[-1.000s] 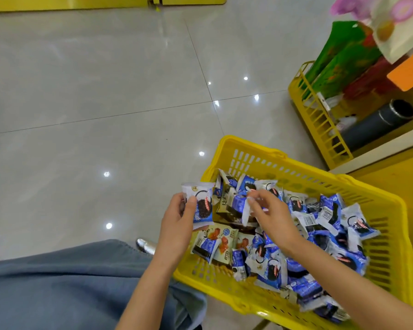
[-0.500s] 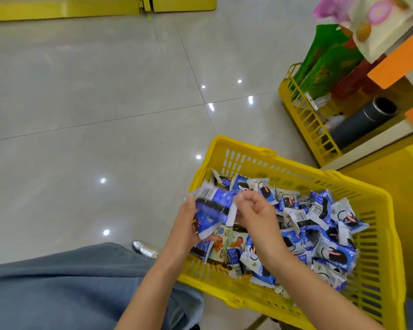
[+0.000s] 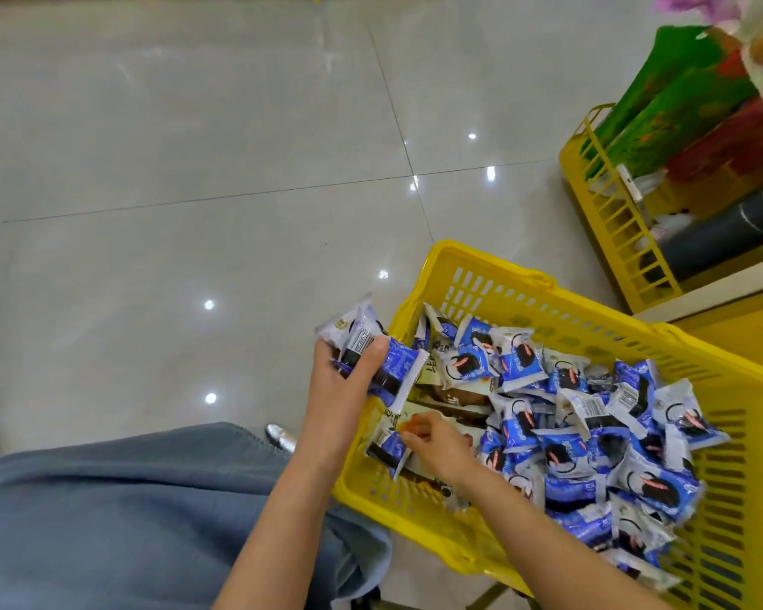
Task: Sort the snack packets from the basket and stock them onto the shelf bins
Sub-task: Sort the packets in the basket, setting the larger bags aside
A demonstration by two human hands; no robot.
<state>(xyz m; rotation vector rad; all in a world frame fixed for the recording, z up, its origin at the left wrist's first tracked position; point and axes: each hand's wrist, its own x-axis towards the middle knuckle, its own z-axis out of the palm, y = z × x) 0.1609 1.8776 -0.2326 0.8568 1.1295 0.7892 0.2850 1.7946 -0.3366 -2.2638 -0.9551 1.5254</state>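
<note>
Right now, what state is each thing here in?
Yellow basket, upright, heaped with loose packets.
Left hand, grips blue packets at that basket's edge.
Right hand, fingers curled among the loose packets, grip unclear.
Far basket, upright, holds green bags.

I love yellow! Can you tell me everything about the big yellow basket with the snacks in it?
The yellow basket looks like glossy plastic, rectangular, with slotted walls and a thick rim. It sits upright, heaped with blue-and-white snack packets plus some beige ones. The right hand reaches inside, pinching a packet.
</note>
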